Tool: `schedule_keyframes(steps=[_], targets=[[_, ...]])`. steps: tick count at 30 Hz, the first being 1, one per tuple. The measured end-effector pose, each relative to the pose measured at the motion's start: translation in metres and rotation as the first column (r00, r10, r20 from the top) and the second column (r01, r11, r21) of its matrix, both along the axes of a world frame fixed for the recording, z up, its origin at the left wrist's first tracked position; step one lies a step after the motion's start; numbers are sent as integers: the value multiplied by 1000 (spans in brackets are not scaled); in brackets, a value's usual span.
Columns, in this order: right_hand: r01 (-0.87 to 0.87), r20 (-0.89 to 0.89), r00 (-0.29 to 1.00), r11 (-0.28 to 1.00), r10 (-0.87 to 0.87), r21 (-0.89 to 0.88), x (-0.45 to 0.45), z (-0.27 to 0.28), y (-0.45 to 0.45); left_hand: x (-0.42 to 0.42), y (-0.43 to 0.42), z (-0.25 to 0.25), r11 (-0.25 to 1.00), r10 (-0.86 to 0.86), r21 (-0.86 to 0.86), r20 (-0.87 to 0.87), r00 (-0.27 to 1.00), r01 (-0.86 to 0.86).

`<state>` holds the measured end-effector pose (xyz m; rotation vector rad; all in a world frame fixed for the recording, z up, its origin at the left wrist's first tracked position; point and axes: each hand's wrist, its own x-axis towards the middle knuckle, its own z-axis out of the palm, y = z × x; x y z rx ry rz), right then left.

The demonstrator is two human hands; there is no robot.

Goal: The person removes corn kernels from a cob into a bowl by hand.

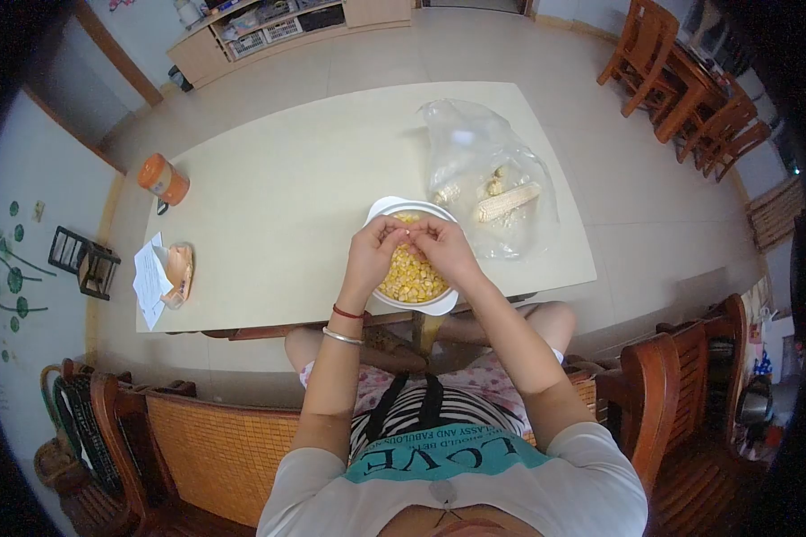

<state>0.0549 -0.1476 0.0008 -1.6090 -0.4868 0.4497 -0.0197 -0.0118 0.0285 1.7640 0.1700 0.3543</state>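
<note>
My left hand [373, 253] and my right hand [443, 248] meet over a white bowl [435, 307] with side handles. Their fingertips are pinched together around a small pale piece, too small to name for certain. Yellow corn kernels [412, 276] fill much of the bowl beneath them. Right of the bowl lies a clear plastic bag [464, 134] spread on the table. A stripped corn cob [507, 203] rests on it, with smaller cob pieces [496, 182] beside it.
The pale table [295, 179] stretches out ahead of me. At its left are an orange canister [164, 179], white papers [150, 282] and an open plastic package [180, 270]. Wooden chairs [640, 54] stand farther back at right, and a low cabinet [278, 36] is beyond the table.
</note>
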Motion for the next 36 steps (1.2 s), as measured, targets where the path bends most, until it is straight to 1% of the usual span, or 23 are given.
schedule_keyframes(steps=[3, 6, 9, 11, 12, 15, 18, 24, 26, 29, 33, 36], targets=[[-12, -38, 999, 1000, 13, 28, -2, 6, -1, -1, 0, 1, 1000, 7, 25, -6, 1000, -7], [-33, -71, 997, 999, 33, 5, -1, 8, -2, -3, -1, 6, 998, 8, 56, -13, 1000, -8], [-40, -133, 990, 999, 43, 31, -1, 11, -2, -3, -2, 8, 997, 2, 73, -20, 1000, -1], [-39, -127, 991, 998, 43, 40, -1, 10, -4, -4, -2, 10, 995, -7, 98, -24, 1000, 9], [-39, -123, 991, 998, 44, 45, -1, 9, -4, -4, -2, 10, 996, -12, 85, -23, 1000, 14], [-37, -126, 991, 999, 35, -15, 1, 11, -4, -4, -3, 10, 998, -23, 50, -25, 999, 24], [-24, -125, 992, 1000, 23, -10, 0, 12, -4, -4, -5, 11, 999, -21, 29, -35, 999, 22], [-22, -184, 982, 998, 34, 65, -2, 15, -3, -3, -1, 9, 1000, -19, -2, -33, 999, 18], [-19, -188, 982, 998, 31, 63, -2, 16, -3, -1, 1, 0, 999, -27, -22, -18, 999, 27], [-22, -195, 980, 997, 37, 79, -2, 15, -3, -2, 2, 2, 1000, -21, 9, -14, 1000, 21], [-21, -234, 971, 994, 46, 111, -4, 20, -3, -1, 2, -1, 1000, -19, -21, 5, 1000, 19], [-31, -219, 974, 992, 56, 118, -5, 21, -3, 1, 3, -5, 1000, -10, -29, -4, 1000, 10]])
